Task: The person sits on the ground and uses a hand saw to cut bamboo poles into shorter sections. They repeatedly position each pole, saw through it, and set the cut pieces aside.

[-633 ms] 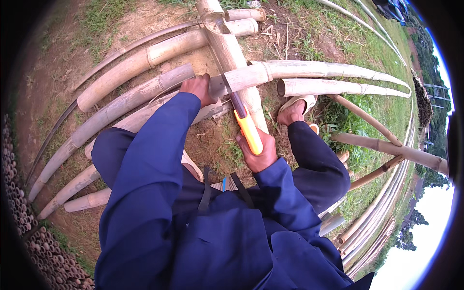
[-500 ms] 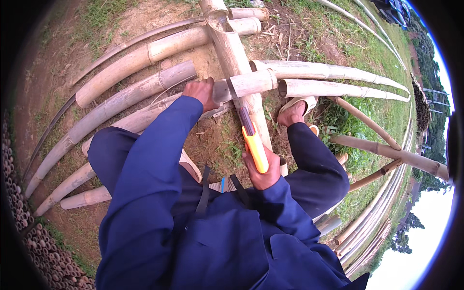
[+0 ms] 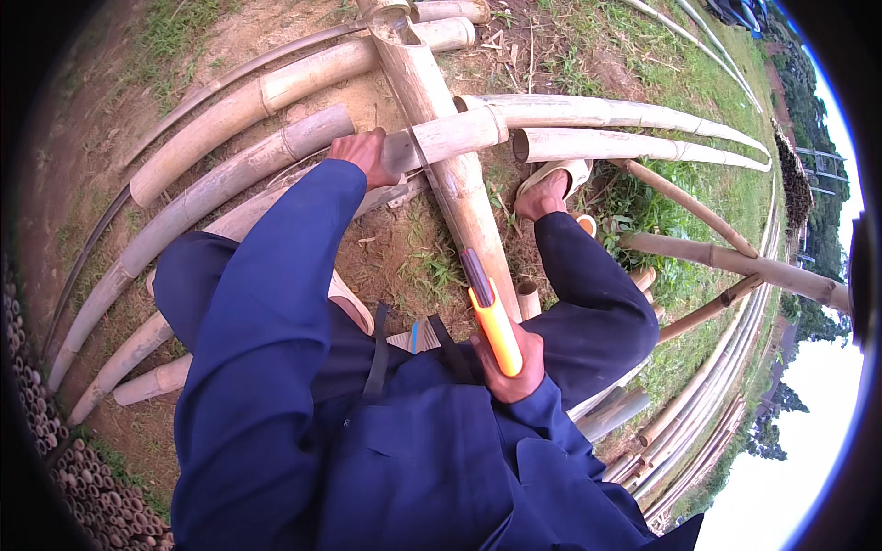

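Note:
My right hand (image 3: 514,365) is wrapped around the orange-yellow handle of a handsaw (image 3: 496,329). Its narrow blade slants up and away from me and lies across a pale bamboo pole (image 3: 450,138), close to the pole's left end. That end is gripped by my closed left hand (image 3: 364,156), just left of the blade; the fingertips are partly hidden. Under the pole runs a thick bamboo support (image 3: 467,193) with a notched top, pointing away from me between my feet. The far tip of the blade is hard to make out.
Several bamboo lengths (image 3: 220,184) lie on the ground at left. More poles (image 3: 634,145) stretch off to the right, near my sandalled foot (image 3: 547,191). A frame of crossed bamboo (image 3: 735,266) stands at right. Stacked cut bamboo (image 3: 96,496) fills the lower left.
My right hand has drawn the saw back toward me, so more blade shows between handle and pole. My left hand keeps its grip on the pole's end. The whole view has shifted slightly.

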Demonstrator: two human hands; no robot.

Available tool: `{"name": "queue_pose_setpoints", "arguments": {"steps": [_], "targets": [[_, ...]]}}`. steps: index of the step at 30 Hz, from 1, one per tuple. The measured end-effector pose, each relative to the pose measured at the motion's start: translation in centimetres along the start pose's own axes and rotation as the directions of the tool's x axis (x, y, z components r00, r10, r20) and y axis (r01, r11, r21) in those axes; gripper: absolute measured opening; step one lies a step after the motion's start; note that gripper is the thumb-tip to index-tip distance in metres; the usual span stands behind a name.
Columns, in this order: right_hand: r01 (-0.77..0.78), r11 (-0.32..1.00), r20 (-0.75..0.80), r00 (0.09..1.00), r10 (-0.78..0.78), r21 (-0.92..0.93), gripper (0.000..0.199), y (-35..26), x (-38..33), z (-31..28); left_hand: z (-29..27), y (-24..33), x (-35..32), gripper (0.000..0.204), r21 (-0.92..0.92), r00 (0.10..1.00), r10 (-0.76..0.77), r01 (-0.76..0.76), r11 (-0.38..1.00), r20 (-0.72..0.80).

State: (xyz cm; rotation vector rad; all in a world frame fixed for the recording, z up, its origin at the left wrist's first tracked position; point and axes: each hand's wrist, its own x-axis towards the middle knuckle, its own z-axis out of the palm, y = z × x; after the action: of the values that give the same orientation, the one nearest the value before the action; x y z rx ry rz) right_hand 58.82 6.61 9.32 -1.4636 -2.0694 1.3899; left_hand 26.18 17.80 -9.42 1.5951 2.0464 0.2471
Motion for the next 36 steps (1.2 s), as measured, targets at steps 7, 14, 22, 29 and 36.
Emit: {"name": "queue_pose_setpoints", "arguments": {"steps": [7, 14, 22, 29, 36], "targets": [[0.046, 0.998, -0.028, 0.999, -0.045, 0.031, 0.016, 0.4, 1.3, 0.1, 0.4, 0.6, 0.9, 0.071, 0.022, 0.998, -0.054, 0.054, 0.998, -0.016], [0.055, 0.998, -0.047, 0.997, -0.053, 0.032, 0.016, 0.8, 4.6, 2.3, -1.4, 0.1, 1.3, 0.079, 0.025, 0.998, 0.013, -0.015, 1.0, 0.059], [0.152, 0.988, -0.076, 0.985, -0.154, -0.03, 0.021, 3.4, 4.8, 2.2, -1.0, 0.1, 1.5, 0.081, -0.076, 0.992, 0.034, -0.024, 0.997, 0.121], [0.124, 0.991, -0.159, 0.98, -0.117, 0.039, 0.013, -2.8, 4.6, 2.4, -0.9, 0.0, 1.1, 0.077, -0.042, 0.992, 0.011, -0.006, 0.999, 0.122], [0.285, 0.936, -0.252, 0.909, -0.332, -0.205, 0.025, -5.8, -1.9, -2.6, 1.1, 0.1, 0.1, 0.069, 0.073, 0.999, 0.021, -0.017, 0.997, -0.048]]}}
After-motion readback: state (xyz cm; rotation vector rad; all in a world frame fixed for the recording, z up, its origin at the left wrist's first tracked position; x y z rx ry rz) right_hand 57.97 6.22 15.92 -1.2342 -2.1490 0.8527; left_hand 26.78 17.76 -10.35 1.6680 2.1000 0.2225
